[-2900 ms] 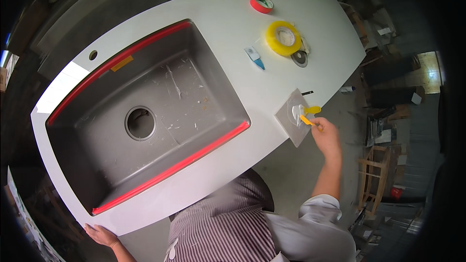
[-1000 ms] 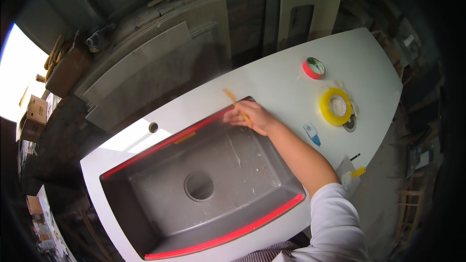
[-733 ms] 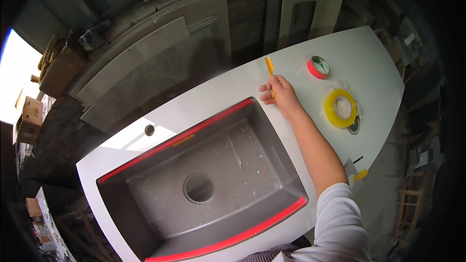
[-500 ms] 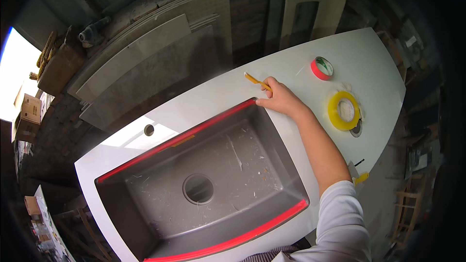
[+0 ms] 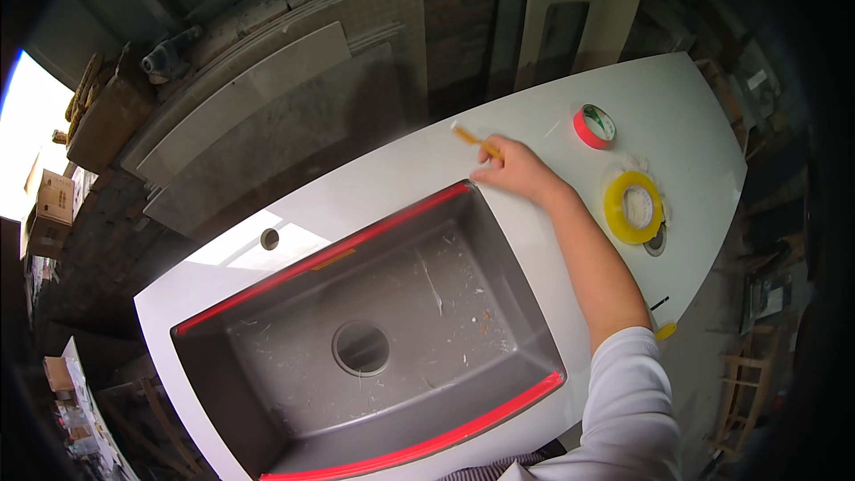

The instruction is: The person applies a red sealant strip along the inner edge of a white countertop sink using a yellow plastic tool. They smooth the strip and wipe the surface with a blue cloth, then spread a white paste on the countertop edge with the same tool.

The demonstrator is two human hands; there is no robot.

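My right hand (image 5: 515, 169) is closed around a thin yellow stick (image 5: 476, 140), with my fingers curled in and the stick poking out past them, up and to the left. The stick is long and narrow, with a pale tip. It is over the smooth, shiny white top (image 5: 686, 116), near the back edge, and my thumb is right by the back right corner of the grey sink (image 5: 525, 321). I cannot tell if the stick touches the top. My left hand is out of sight, so I cannot tell about its grip. The sink is a deep box with soft, round corners, a round hole in its floor, and white scratchy marks and crumbs. Bright red strips (image 5: 405, 214) run along its back and front edges. To the right of my hand, a red tape ring (image 5: 595, 126) stands on its side. Nearer me, a fat, shiny yellow tape ring (image 5: 619, 216) lies partly over a flat grey disc (image 5: 655, 243). My sleeve (image 5: 631, 392) is pale, wrinkly cloth.
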